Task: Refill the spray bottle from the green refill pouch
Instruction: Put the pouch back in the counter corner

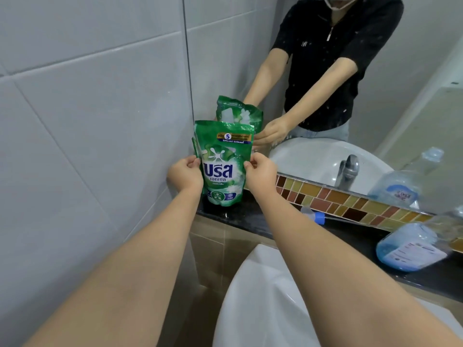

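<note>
The green refill pouch [223, 163] stands upright on the black ledge [240, 216], in the corner against the grey tiled wall. My left hand [186, 174] pinches its left edge and my right hand [260, 174] pinches its right edge, both at mid height. The pouch's top looks sealed. A clear bottle with blue liquid [413, 246] stands on the ledge to the right, its neck uncapped. Between pouch and bottle lies the spray head [316, 217] with its blue collar and thin tube, flat on the ledge.
A mirror [375, 71] above the mosaic tile strip [350, 204] reflects the person, the pouch, the tap and the bottle. The white basin [263, 296] sits directly below my arms. The grey tiled wall [87, 121] closes the left side.
</note>
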